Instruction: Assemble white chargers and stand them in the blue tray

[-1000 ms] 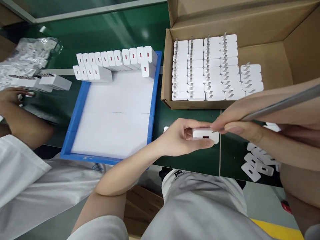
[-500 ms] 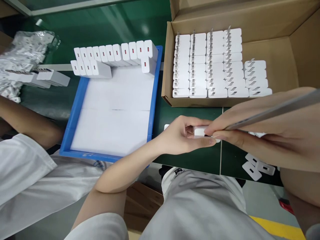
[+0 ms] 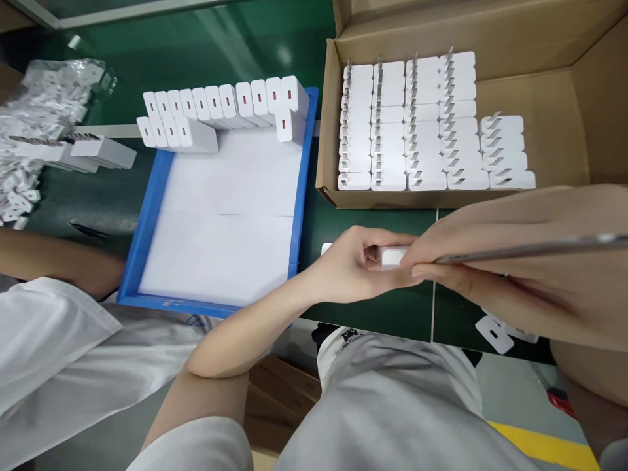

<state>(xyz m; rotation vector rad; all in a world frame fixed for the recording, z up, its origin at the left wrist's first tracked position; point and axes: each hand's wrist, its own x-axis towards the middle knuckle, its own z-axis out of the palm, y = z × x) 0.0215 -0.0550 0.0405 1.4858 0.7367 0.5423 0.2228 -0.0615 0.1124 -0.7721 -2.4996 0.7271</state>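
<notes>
My left hand (image 3: 350,265) is wrapped around a white charger (image 3: 392,258), holding it above the green bench; the fingers cover most of it. My right hand (image 3: 495,261) pinches slim metal tweezers (image 3: 530,249), which point back across the hand. Its thumb and forefinger tips meet the charger's right end, hiding what lies between them. Below the right hand, several flat white cover plates (image 3: 494,334) with slots lie near the bench edge. Another white piece (image 3: 326,248) shows just behind my left wrist.
A cardboard box (image 3: 330,131) behind my hands holds rows of white chargers (image 3: 390,137), prongs up. Left of it, a blue tray (image 3: 132,261) carries upright chargers (image 3: 201,127) along its far side. A co-worker's arm (image 3: 59,261) and a bag of white parts (image 3: 59,98) are farther left.
The tweezers have swung flatter, and my right hand has turned slightly and lowered. My left hand stays put around the charger. The co-worker's arm at left has shifted down.
</notes>
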